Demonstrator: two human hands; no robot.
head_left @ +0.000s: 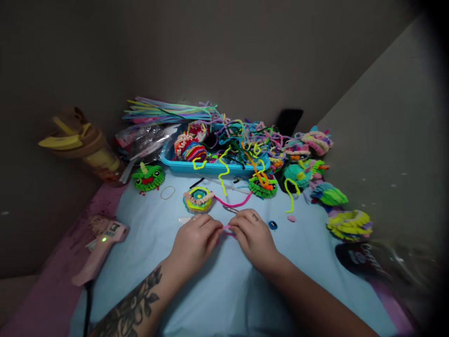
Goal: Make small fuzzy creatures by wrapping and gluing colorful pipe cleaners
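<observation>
My left hand [195, 236] and my right hand [251, 234] meet at the middle of the light blue table cover [217, 290], fingers pinched together on a short pink pipe cleaner piece [227, 228] held between them. Just beyond my hands lie a longer pink pipe cleaner [234, 204] and a round multicoloured coiled piece [198, 199]. Small metal scissors or tweezers [229, 209] show by my right fingers. My left forearm carries a tattoo.
A blue tray [210, 166] of tangled pipe cleaners sits at the back, with straight ones bundled behind. Finished fuzzy figures lie right [349, 224] and a green one left [148, 177]. A pink glue gun [100, 250] with a lit green light rests left. A brown bottle [82, 145] leans far left.
</observation>
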